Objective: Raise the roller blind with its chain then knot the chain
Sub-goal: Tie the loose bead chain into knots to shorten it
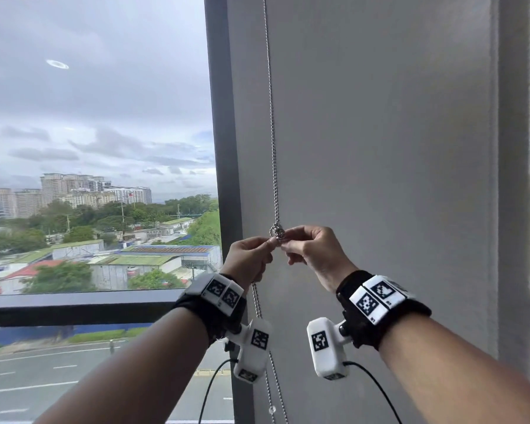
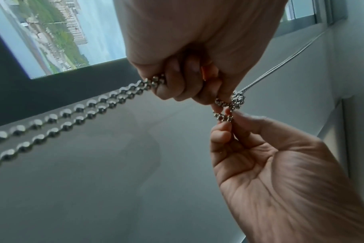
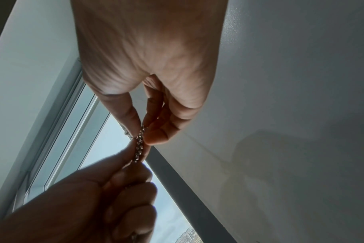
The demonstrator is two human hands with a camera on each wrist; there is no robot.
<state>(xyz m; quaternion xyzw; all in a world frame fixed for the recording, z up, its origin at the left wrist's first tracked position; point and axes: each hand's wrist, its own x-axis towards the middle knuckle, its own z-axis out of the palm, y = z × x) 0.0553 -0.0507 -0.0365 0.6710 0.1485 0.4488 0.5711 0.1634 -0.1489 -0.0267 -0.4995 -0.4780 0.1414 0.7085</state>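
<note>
The window glass shows no blind over it, so I judge the raising step is done (the roller itself is out of view). The work is now at the knot. The left hand holds both strands of the chain in its curled fingers, just below the knot. The right hand pinches a small loop of chain between thumb and fingertips, right beside the knot. The knot sits between the two grips, already bunched but with a loop open. What is left, I think, is to pull it tight and let go.
</note>
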